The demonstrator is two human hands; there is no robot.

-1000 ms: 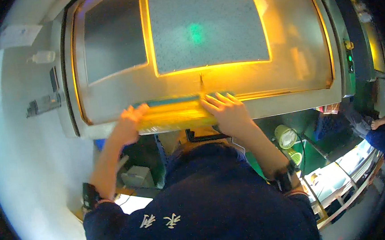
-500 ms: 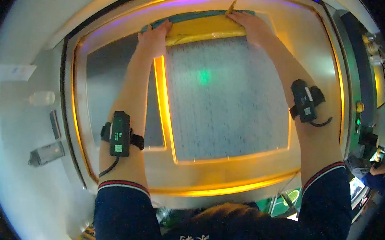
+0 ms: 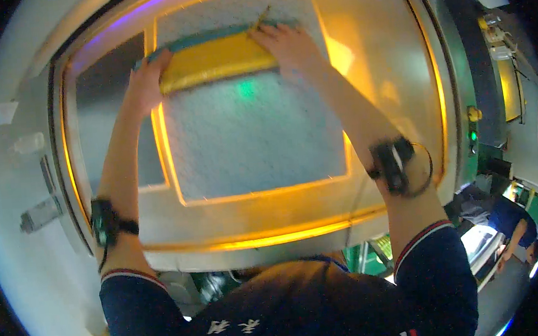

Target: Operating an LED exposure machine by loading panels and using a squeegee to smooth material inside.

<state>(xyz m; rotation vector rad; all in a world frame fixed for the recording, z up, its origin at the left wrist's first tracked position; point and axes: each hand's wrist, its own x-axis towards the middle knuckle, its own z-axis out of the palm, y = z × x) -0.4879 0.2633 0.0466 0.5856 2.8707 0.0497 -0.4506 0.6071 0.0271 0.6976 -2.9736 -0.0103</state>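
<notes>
A long yellow-wrapped bar [image 3: 215, 60] with a teal strip along its far side lies across a pale grey, finely speckled panel [image 3: 254, 138]. My left hand [image 3: 149, 83] is closed on the bar's left end. Near its right end, my right hand [image 3: 288, 47] grips it, fingers over the top. A thin yellow flap sticks up beside the right fingers. The bar tilts slightly, its right end farther from me. Parts of the panel show both beyond the bar and on my side of it. What the fingers press underneath is hidden.
Orange-lit edges frame the recessed worktable [image 3: 267, 238]. A dark grey panel [image 3: 116, 122] lies left of the speckled one. A clear bottle [image 3: 40, 213] sits on the left ledge. At right are a green-lit button [image 3: 473, 136] and, farther off, another person [image 3: 515, 225].
Both hands have drawn the yellow-wrapped bar toward me over the panel, uncovering its far part. The bar now slants. My view has turned and shifted right.
</notes>
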